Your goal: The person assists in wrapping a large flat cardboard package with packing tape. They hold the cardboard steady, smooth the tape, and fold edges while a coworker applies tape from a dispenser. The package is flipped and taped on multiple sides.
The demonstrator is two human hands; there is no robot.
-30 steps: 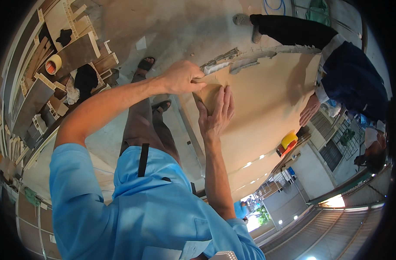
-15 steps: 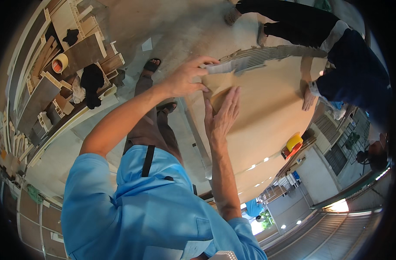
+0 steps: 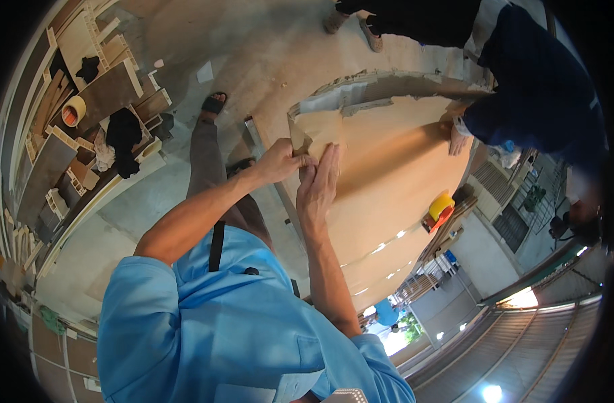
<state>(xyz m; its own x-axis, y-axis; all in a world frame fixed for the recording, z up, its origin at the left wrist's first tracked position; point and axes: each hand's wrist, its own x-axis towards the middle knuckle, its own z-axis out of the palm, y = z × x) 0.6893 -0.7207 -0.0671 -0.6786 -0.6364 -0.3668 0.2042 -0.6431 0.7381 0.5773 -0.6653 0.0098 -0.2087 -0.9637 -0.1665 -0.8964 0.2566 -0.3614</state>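
A large sheet of brown paper (image 3: pixel 387 174) covers a long, wide piece in front of me, with a creased, ragged end at the far left. My left hand (image 3: pixel 280 161) is closed on the paper's left edge, pinching it just below the loose, folded corner (image 3: pixel 307 131). Right beside it, my right hand (image 3: pixel 318 191) lies along the paper with fingers stretched out and together. Past the paper's torn far edge, a greyish surface (image 3: pixel 401 87) shows.
Another person's hand (image 3: pixel 458 142) presses on the paper at the right. A yellow tape roll in a red dispenser (image 3: pixel 439 211) sits at its right edge. Panel offcuts (image 3: pixel 65 168), black cloth (image 3: pixel 123 138) and another tape roll (image 3: pixel 73 111) lie at left.
My left hand has come down from the far corner towards my right hand and closed on the paper edge. The view has shifted, and the other person leans further over the paper.
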